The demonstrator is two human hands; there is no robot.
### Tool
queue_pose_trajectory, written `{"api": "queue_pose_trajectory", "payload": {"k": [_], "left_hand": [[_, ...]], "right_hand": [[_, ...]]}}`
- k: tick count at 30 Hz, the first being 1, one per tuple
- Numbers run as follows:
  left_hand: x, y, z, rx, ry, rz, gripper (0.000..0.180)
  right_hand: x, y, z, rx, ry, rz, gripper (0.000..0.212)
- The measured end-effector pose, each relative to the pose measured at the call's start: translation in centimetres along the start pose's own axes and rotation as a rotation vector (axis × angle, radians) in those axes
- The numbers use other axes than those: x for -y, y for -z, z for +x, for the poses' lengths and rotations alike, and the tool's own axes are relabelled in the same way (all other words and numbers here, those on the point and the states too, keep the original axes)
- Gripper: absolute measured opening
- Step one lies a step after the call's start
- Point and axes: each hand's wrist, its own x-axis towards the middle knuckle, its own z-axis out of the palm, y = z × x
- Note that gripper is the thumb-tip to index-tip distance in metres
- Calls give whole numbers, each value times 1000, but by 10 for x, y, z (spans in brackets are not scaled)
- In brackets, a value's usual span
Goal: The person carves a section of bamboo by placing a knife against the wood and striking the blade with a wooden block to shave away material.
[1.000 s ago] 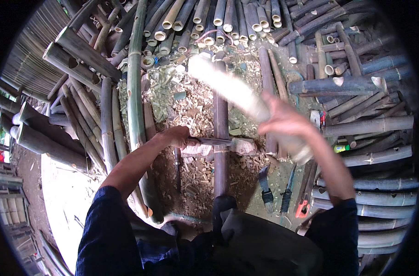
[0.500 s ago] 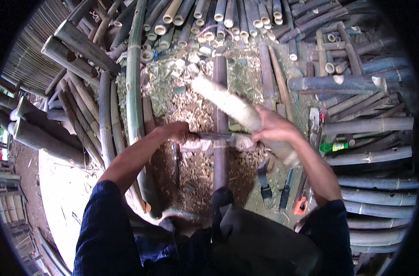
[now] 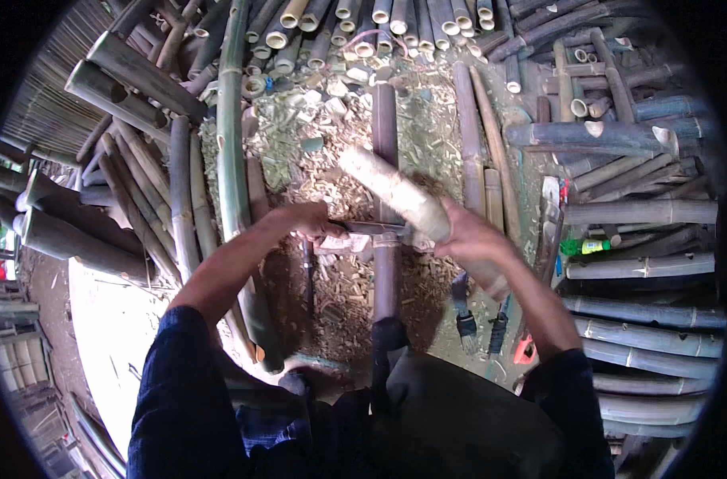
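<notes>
A dark bamboo pole (image 3: 386, 275) runs away from me between my legs, over a bed of wood chips. My left hand (image 3: 317, 221) is closed round the handle end of a narrow, chisel-like metal tool (image 3: 371, 227), which lies crosswise on the pole with its tip at the pole's right side. In my right hand (image 3: 473, 238) is a thick, pale wooden club (image 3: 395, 190), gripped around its middle. The club slants over the pole, its far end up and to the left, just beyond the tool. My fingers partly hide both grips.
A long green bamboo pole (image 3: 230, 152) lies to the left, with thinner poles beside it. Cut bamboo is stacked along the right (image 3: 651, 331) and at the back. Dark-wrapped tool handles (image 3: 467, 327) and a green bottle (image 3: 584, 247) lie to the right.
The club has come a little closer to me, its far end lower than before. My left hand and the chisel-like tool keep about the same place. The whole view has shifted slightly.
</notes>
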Motion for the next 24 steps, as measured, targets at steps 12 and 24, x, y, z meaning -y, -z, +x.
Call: {"api": "queue_pose_trajectory", "payload": {"k": [12,24], "left_hand": [[7,-13,-18,-432,-58,292,40],[-46,57,-16,-154,-67,452,29]], "right_hand": [[-43,-19,-45,-338,38,922,97],[-55,-40,-91,-195,-257,1163,76]]}}
